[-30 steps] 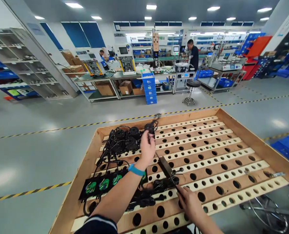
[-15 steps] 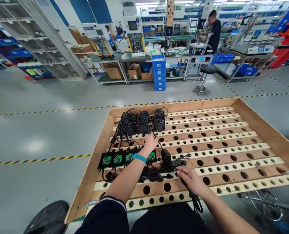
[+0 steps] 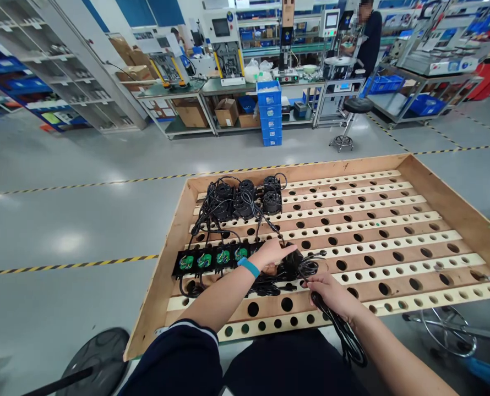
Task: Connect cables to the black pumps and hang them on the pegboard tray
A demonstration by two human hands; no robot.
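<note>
My left hand (image 3: 272,254), with a blue wristband, is at the black box (image 3: 291,258) to the right of the open units; its index finger is stretched out over the box, its other fingers partly hidden. My right hand (image 3: 326,291) closes on a black cable (image 3: 339,324), whose looped bundle hangs over the tray's near edge. Black housings with green circuit boards (image 3: 223,256) stand in a row at the left. Behind them sit several round black motor-like units (image 3: 245,199) with tangled cables. More coiled cables (image 3: 265,287) lie in front of the row.
A wooden tray (image 3: 443,184) with slats full of round holes holds the parts. Beyond it stand stacked blue bins (image 3: 270,113), workbenches with machines, a stool (image 3: 357,105) and a person (image 3: 369,41). A black round seat (image 3: 94,357) is at the lower left.
My left hand has moved right and nearer, from the cable by the motor-like units to the black box. My right hand has shifted slightly right, and the hanging cable bundle has swung right.
</note>
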